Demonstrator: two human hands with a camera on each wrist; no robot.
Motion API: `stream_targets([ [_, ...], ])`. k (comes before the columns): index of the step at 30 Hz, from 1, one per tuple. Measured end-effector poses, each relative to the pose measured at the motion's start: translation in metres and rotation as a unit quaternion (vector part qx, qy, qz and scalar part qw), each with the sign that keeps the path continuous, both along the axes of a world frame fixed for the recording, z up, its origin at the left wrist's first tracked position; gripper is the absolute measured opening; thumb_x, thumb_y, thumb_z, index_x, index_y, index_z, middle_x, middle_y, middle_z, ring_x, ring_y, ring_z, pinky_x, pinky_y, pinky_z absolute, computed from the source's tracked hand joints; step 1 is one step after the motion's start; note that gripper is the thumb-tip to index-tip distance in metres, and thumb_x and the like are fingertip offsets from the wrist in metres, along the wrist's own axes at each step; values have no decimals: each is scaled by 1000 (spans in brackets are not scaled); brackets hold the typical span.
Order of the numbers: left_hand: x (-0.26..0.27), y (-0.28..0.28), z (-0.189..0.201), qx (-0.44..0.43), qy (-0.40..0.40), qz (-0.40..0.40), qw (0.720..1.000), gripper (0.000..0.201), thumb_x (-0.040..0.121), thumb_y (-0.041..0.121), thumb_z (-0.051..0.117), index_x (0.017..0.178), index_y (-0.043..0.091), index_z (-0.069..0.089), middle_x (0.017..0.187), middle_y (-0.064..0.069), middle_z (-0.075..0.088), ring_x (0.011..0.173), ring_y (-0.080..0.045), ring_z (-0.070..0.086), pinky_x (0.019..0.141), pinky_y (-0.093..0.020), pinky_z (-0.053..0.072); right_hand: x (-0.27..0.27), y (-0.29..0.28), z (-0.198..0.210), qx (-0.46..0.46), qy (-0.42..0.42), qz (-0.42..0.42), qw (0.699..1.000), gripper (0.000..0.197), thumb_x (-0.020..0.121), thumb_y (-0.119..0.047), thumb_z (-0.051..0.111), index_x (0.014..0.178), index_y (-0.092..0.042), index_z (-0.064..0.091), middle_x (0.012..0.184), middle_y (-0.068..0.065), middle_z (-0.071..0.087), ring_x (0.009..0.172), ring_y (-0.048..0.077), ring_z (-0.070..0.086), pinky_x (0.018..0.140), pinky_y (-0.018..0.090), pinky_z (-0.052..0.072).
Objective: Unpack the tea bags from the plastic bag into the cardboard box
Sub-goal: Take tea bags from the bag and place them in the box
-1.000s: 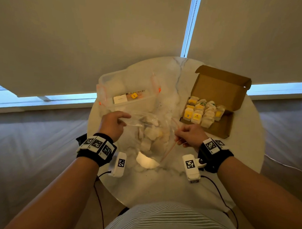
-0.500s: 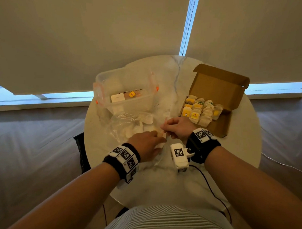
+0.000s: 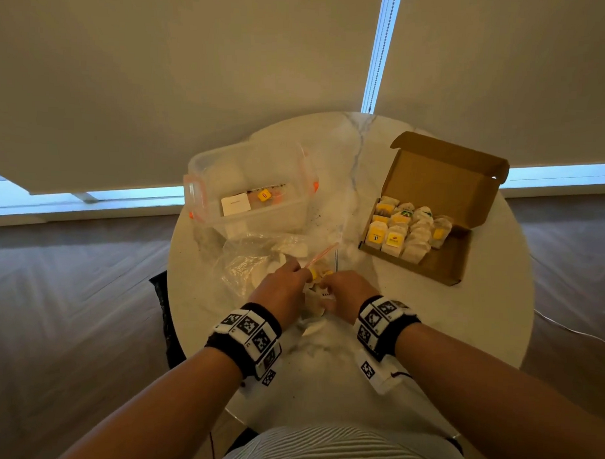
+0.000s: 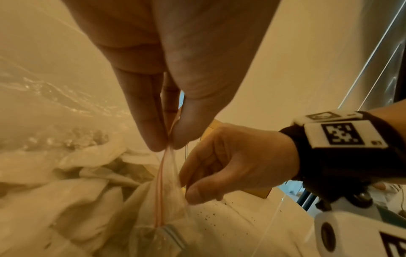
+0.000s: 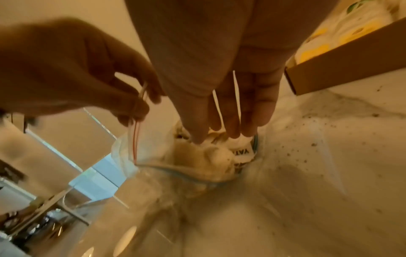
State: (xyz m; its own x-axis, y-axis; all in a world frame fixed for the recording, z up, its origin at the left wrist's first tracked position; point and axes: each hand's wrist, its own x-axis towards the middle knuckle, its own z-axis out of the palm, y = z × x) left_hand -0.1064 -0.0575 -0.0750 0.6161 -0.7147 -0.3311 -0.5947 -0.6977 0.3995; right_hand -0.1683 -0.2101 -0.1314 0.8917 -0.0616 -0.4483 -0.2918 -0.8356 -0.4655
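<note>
A clear plastic zip bag [image 3: 245,265] with pale tea bags [image 5: 211,156] inside lies on the round marble table [image 3: 479,321]. My left hand [image 3: 285,283] pinches the bag's red zip strip [image 4: 161,182] between thumb and fingers and lifts that edge. My right hand [image 3: 340,289] reaches into the bag's mouth, where its thumb and fingertips [image 5: 197,137] close on a tea bag. A yellow tag [image 3: 313,273] shows between the hands. The open cardboard box [image 3: 447,172] stands at the right with several tea bags [image 3: 407,229] in rows.
A clear plastic container [image 3: 207,178] with orange clips stands behind the bag, holding a white card and a yellow tag. Dark crumbs [image 5: 307,144] speckle the marble near the box. Roller blinds hang beyond the table's far edge.
The left hand crossed from the bag's left side to its mouth and took the zip strip. The right hand came nearer and dipped into the opening, so the hands now sit close together.
</note>
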Motion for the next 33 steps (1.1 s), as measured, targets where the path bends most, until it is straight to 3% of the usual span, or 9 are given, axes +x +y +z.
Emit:
stream_targets([
  [3, -1, 1, 1, 3, 9, 2, 1000, 32, 89, 8, 59, 120, 16, 60, 114, -5, 53, 87, -31, 62, 77, -37, 51, 2, 8, -12, -36, -13, 27, 999, 45, 84, -37, 65, 123, -17, 55, 118, 8, 56, 105, 28, 55, 88, 38, 50],
  [6, -3, 0, 1, 11, 9, 3, 1000, 33, 89, 8, 58, 121, 16, 60, 114, -3, 52, 88, -30, 62, 78, -36, 52, 4, 10, -19, -50, -17, -11, 999, 67, 79, -43, 70, 132, -16, 39, 127, 10, 40, 109, 30, 48, 89, 40, 49],
  [10, -3, -2, 2, 16, 7, 6, 1000, 32, 89, 8, 57, 120, 14, 60, 114, -4, 52, 89, -30, 62, 78, -37, 52, 6, 13, -21, -53, 36, -11, 998, 97, 70, -53, 73, 142, -11, 23, 134, 11, 35, 116, 32, 44, 94, 40, 44],
  [12, -4, -3, 2, 19, 7, 6, 1000, 32, 89, 7, 57, 120, 14, 60, 114, -4, 52, 90, -30, 62, 79, -37, 52, 8, 15, -21, -64, 57, -13, 996, 102, 67, -56, 74, 143, -11, 22, 136, 11, 32, 117, 32, 42, 96, 39, 42],
  [17, -4, -6, 3, 12, 10, 4, 1000, 33, 89, 7, 58, 120, 14, 60, 115, -5, 52, 90, -30, 62, 79, -36, 52, 14, 19, -28, -65, 85, -34, 994, 89, 74, -50, 73, 141, -11, 30, 137, 12, 32, 119, 31, 43, 100, 38, 42],
  [22, -4, -4, 1, -3, 11, 5, 1000, 32, 89, 9, 60, 120, 14, 60, 115, -5, 53, 89, -31, 62, 78, -35, 52, 16, 21, -33, -7, 92, -72, 993, 59, 81, -33, 70, 132, -17, 45, 127, 10, 48, 114, 29, 53, 96, 36, 46],
  [27, -1, -2, -2, -8, 17, 17, 1000, 33, 88, 6, 60, 120, 13, 61, 115, -5, 52, 90, -30, 62, 75, -32, 49, 15, 21, -29, 36, 52, -72, 995, 47, 83, -23, 65, 129, -27, 56, 119, 7, 65, 110, 29, 60, 91, 37, 51],
  [30, 0, -1, -2, -16, 24, 19, 999, 32, 88, 7, 60, 120, 14, 61, 115, -4, 52, 91, -28, 61, 75, -29, 46, 15, 22, -28, 36, 31, -60, 997, 43, 84, -20, 63, 127, -22, 58, 113, 10, 67, 107, 31, 61, 89, 36, 51],
  [33, 0, -1, -2, -2, 27, 25, 999, 31, 89, 9, 60, 120, 15, 60, 117, -4, 51, 93, -29, 61, 81, -35, 49, 16, 24, -27, 25, 30, -47, 998, 35, 86, -20, 61, 120, -18, 64, 109, 13, 68, 103, 33, 62, 86, 35, 51],
])
